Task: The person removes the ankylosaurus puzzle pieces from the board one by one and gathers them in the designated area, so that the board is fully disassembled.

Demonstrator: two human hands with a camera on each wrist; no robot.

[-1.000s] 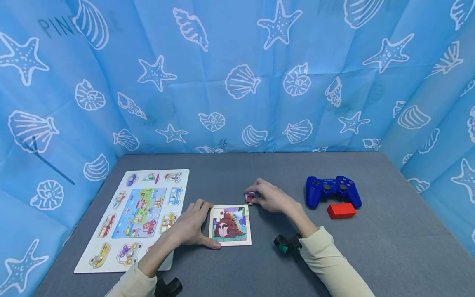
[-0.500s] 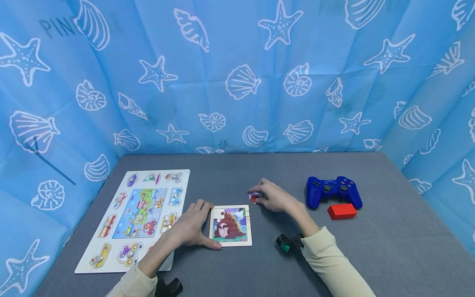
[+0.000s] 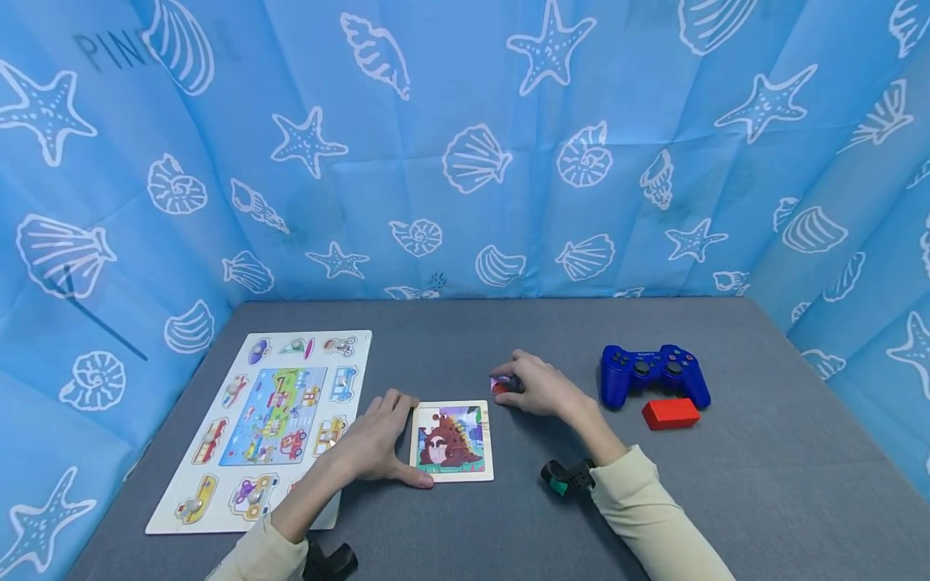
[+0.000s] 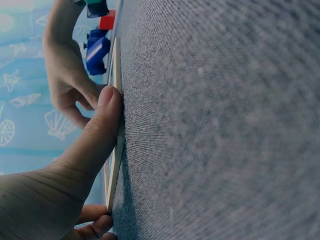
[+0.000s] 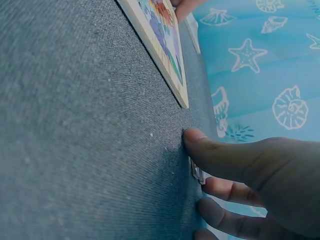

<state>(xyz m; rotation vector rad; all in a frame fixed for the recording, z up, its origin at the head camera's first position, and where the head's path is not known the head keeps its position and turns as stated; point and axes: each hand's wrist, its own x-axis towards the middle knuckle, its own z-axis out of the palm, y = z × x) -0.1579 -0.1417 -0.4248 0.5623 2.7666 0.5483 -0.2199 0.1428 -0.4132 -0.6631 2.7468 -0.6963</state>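
The left hand (image 3: 381,440) holds a small square jigsaw puzzle (image 3: 452,444) by its left side, thumb at the near corner and fingers at the far one. A brown dinosaur with a spiky back fills the picture inside its pale wooden frame. Just beyond the puzzle's far right corner, the right hand (image 3: 538,385) pinches a small purple and red puzzle piece (image 3: 497,386) close over the table. In the right wrist view the thumb and fingers hide most of that piece (image 5: 197,172). The left wrist view shows the left thumb (image 4: 102,117) along the frame's edge.
A large white peg puzzle board (image 3: 170,504) with vehicle pieces lies on the left, partly under the left forearm. To the right are a blue game controller (image 3: 654,375) and a red block (image 3: 670,414). A blue seashell curtain (image 3: 465,226) hangs behind the grey table (image 3: 763,484).
The right hand has shifted slightly right with the puzzle piece, away from the framed puzzle. The left hand and the framed puzzle have stayed in place.
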